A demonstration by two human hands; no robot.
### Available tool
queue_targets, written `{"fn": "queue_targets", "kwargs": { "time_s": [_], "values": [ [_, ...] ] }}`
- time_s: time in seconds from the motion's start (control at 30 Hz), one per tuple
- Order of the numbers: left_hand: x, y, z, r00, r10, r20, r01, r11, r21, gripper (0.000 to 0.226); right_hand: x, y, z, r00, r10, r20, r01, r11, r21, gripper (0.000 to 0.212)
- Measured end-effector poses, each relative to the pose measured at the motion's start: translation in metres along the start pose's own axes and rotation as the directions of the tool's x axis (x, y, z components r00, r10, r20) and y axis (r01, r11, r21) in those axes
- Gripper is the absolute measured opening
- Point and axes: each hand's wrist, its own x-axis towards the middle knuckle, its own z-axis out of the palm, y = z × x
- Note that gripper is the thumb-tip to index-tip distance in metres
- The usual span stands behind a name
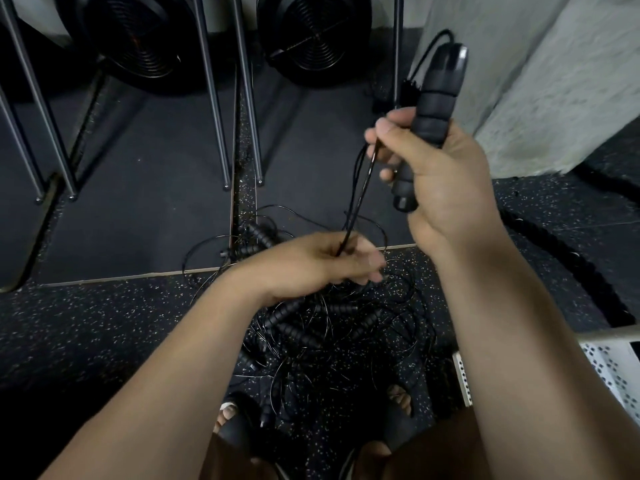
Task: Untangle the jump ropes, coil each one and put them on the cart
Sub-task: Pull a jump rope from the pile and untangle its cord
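My right hand [440, 181] grips two black ribbed jump rope handles [438, 102] held upright, and its fingertips also hold thin black cord. That cord [356, 199] runs taut down to my left hand [322, 261], which pinches it just above the floor. Under my left hand lies a tangled pile of jump ropes [332, 334] with several black ribbed handles and loose cord loops on the speckled floor. The white perforated cart [609, 368] shows at the lower right edge.
Metal rack legs [221, 133] stand on black mats at the back, with two round black fans [311, 36] behind them. A thick black battle rope [568, 258] curves along the right. A grey wall [554, 81] stands at the upper right. My sandalled feet [235, 420] are below the pile.
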Motion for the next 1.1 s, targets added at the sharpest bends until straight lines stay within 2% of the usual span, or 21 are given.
{"fn": "queue_targets", "kwargs": {
  "time_s": [0.07, 0.13, 0.23, 0.3, 0.4, 0.47, 0.57, 0.67, 0.8, 0.87, 1.1],
  "values": [
    [0.003, -0.006, 0.001, 1.0, 0.011, -0.01, -0.01, 0.991, 0.131, 0.022, 0.004, -0.001, -0.006, 0.999, 0.02, -0.038, -0.018, 0.998, 0.055, 0.02],
    [0.004, -0.011, -0.001, 0.998, -0.001, -0.065, 0.014, 0.983, 0.186, 0.019, 0.006, -0.002, -0.011, 0.997, 0.035, -0.072, -0.03, 0.997, 0.077, 0.021],
    [0.004, -0.01, 0.0, 0.987, -0.052, -0.149, 0.059, 0.997, 0.044, 0.042, 0.007, -0.004, -0.014, 0.993, 0.06, -0.099, -0.051, 0.995, 0.084, 0.018],
    [0.004, -0.007, 0.0, 0.98, -0.022, -0.196, 0.021, 1.0, -0.009, 0.05, 0.007, -0.003, -0.014, 0.991, 0.097, -0.094, -0.091, 0.994, 0.064, 0.013],
    [0.004, 0.001, -0.001, 0.955, 0.039, -0.294, -0.059, 0.997, -0.059, 0.049, 0.005, 0.006, -0.01, 0.982, 0.19, -0.019, -0.191, 0.981, -0.042, 0.013],
    [0.003, 0.006, -0.003, 0.933, 0.059, -0.354, -0.13, 0.975, -0.18, 0.046, 0.001, 0.014, -0.006, 0.965, 0.261, 0.026, -0.256, 0.958, -0.128, 0.016],
    [-0.001, 0.016, -0.008, 0.917, 0.074, -0.391, -0.26, 0.856, -0.447, 0.047, -0.006, 0.023, 0.003, 0.932, 0.352, 0.085, -0.335, 0.927, -0.167, 0.014],
    [-0.009, 0.024, -0.015, 0.892, 0.105, -0.439, -0.347, 0.78, -0.52, 0.048, -0.012, 0.027, 0.013, 0.89, 0.42, 0.175, -0.398, 0.905, -0.15, 0.014],
    [-0.019, 0.029, -0.026, 0.861, 0.091, -0.5, -0.414, 0.697, -0.586, 0.048, -0.019, 0.029, 0.02, 0.791, 0.501, 0.352, -0.491, 0.862, -0.126, 0.036],
    [-0.023, 0.028, -0.031, 0.855, 0.078, -0.512, -0.44, 0.632, -0.638, 0.048, -0.021, 0.031, 0.022, 0.765, 0.51, 0.393, -0.478, 0.859, -0.185, 0.035],
    [-0.02, 0.019, -0.044, 0.817, 0.023, -0.576, -0.522, 0.455, -0.722, 0.048, -0.026, 0.035, 0.024, 0.766, 0.489, 0.417, -0.308, 0.849, -0.43, 0.034]
  ]
}}
